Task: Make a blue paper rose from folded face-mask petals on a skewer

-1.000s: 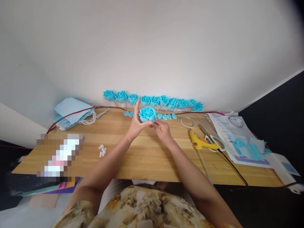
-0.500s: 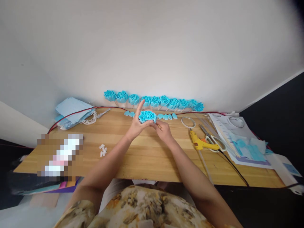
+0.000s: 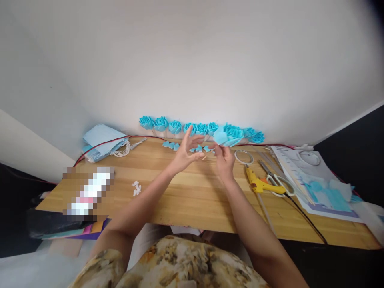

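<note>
A blue artificial flower (image 3: 228,135) with layered petals is held up over the back of the table, tilted to the side. My right hand (image 3: 225,160) is closed at its base, thumb and fingers pinched together. What looks like the tip of its thin wooden stem (image 3: 207,155) points toward my left hand (image 3: 186,154). That hand is open, its fingers spread and apart from the petals. Small cut blue petals (image 3: 171,145) lie in a row behind and beside my left hand. Several finished blue flowers (image 3: 161,123) on sticks lean along the wall.
A yellow glue gun (image 3: 261,185), scissors (image 3: 277,178) and a roll of clear tape (image 3: 244,157) lie at right, near a paper sheet (image 3: 333,212) with blue scraps. Blue face masks (image 3: 103,138) and white cords (image 3: 121,150) are at left. White scraps (image 3: 137,188) sit nearer.
The flower has left my left hand and moved right and up in my right hand, turning sideways. My left hand has opened. The whole view has shifted slightly.
</note>
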A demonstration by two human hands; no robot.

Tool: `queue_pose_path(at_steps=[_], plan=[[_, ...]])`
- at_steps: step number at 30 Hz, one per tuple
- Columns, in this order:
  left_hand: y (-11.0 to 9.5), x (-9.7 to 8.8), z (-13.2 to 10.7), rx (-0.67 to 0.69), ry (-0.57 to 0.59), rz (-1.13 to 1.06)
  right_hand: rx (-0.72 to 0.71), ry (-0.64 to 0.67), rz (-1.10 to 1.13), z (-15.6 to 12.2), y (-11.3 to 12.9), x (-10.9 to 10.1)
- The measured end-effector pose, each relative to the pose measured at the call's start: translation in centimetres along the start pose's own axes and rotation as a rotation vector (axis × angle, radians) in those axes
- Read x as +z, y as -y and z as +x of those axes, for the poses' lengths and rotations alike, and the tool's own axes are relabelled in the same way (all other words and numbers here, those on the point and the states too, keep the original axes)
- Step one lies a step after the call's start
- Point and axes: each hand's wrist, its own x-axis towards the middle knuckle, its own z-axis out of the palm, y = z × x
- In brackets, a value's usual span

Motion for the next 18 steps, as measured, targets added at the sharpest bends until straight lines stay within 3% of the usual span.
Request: queue_pose_path(at_steps=[4,10,14,18], plan=[[-0.3,0.4,-0.8,-0.062,0.051,0.047,0.042,-0.173,0.145,1.7,0.9,-1.2],[1.3,1.3,-2.7,-0.254,0.015,0.085,-0.086,-0.240,0.025,5.8,3.2,-3.9],[2.4,1.5,-3.7,-0.376,-0.006,0.127,-0.210,-0.321,-0.076,9.9,3.7,-8.1],[3.6,1.9,-4.9,-0.467,-0.025,0.112,-0.248,-0.333,-0.224,13.7,2.5,-14.3]])
